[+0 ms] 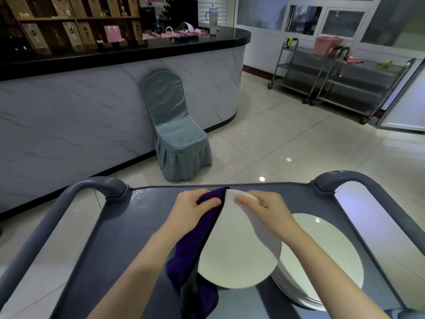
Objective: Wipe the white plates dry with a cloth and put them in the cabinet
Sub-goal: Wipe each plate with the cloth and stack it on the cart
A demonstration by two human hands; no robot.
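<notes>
I hold a white plate (239,247) above the grey cart top (128,238), tilted with its face toward me. My right hand (264,210) grips the plate's far rim, fingers curled over the edge. My left hand (190,210) grips a dark purple cloth (195,245) against the plate's left edge; the cloth hangs down past the plate's lower left. A stack of white plates (322,261) sits on the cart to the right, partly hidden by the held plate and my right forearm.
The cart has grey tube handles on the left (69,199) and right (358,180). Beyond stand a covered grey-blue chair (174,130), a curved marble-look counter (92,95), and steel trolleys (333,81) at the back right. An open white door (407,104) is at the right edge.
</notes>
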